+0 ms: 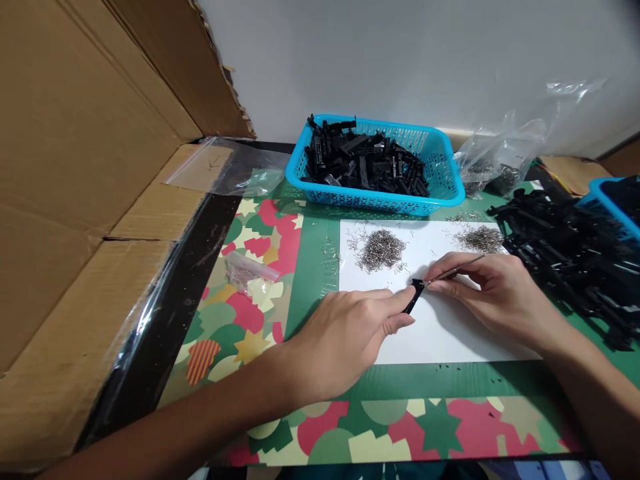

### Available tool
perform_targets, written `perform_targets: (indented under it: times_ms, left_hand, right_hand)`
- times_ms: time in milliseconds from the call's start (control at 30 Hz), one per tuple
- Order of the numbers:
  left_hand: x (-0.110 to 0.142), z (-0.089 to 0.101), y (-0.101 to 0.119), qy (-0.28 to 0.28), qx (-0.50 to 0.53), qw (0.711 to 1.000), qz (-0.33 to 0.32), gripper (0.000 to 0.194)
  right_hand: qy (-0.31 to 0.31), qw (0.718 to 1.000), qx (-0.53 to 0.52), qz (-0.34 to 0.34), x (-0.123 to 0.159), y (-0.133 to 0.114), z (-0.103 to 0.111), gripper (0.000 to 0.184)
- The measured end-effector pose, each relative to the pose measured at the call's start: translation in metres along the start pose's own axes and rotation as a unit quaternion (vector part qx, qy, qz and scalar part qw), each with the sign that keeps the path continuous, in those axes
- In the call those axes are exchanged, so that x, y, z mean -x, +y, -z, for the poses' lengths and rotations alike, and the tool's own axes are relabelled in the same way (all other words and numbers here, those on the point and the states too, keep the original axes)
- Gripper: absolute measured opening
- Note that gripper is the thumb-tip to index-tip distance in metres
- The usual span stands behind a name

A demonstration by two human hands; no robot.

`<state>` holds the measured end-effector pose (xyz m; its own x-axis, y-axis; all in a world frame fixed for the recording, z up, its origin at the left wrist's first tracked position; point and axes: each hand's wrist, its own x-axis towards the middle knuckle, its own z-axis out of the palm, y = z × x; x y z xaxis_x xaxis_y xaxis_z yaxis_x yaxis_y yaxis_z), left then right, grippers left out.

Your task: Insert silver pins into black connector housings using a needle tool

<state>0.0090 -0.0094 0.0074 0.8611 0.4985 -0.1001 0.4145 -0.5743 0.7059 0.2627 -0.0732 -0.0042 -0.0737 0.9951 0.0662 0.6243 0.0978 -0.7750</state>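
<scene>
Over a white sheet of paper, my left hand is closed on a small black plastic part, pinched between thumb and fingers. My right hand grips a pair of thin metal tweezers, and their tip meets the upper end of the black part. Whether the tip holds a tiny metal piece is too small to see. Beyond my left hand lies a pile of tiny bent metal pieces. A second, smaller metal pile lies behind my right hand.
A blue basket of black plastic parts stands at the back. Many black parts are heaped at the right, beside another blue basket. Clear bags lie behind. Cardboard walls the left; a small plastic bag lies nearby.
</scene>
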Motion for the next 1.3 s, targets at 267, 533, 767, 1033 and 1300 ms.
perform_targets:
  times_ms: [267, 533, 767, 1033, 1300]
  left_hand:
    - [0.001, -0.004, -0.008, 0.011, 0.084, 0.996, 0.009, 0.039]
    - [-0.002, -0.003, -0.010, 0.021, 0.154, 0.987, 0.046, 0.039]
    - [-0.002, 0.001, -0.008, 0.019, 0.161, 0.986, 0.042, 0.035]
    - [-0.003, 0.007, -0.004, 0.009, 0.122, 0.991, 0.045, 0.031]
    - [-0.002, 0.010, -0.002, -0.001, 0.134, 0.989, 0.066, 0.030]
  right_hand:
    - [0.023, 0.999, 0.036, 0.006, -0.002, -0.004, -0.002, 0.012]
    - [0.035, 0.998, 0.050, 0.030, -0.004, -0.009, -0.002, 0.015]
    - [0.009, 0.999, 0.037, 0.020, -0.005, -0.008, -0.004, 0.018]
    - [-0.015, 0.999, -0.027, 0.015, -0.008, -0.003, -0.001, 0.015]
    - [-0.004, 0.996, -0.088, -0.005, -0.009, -0.002, -0.003, 0.015]
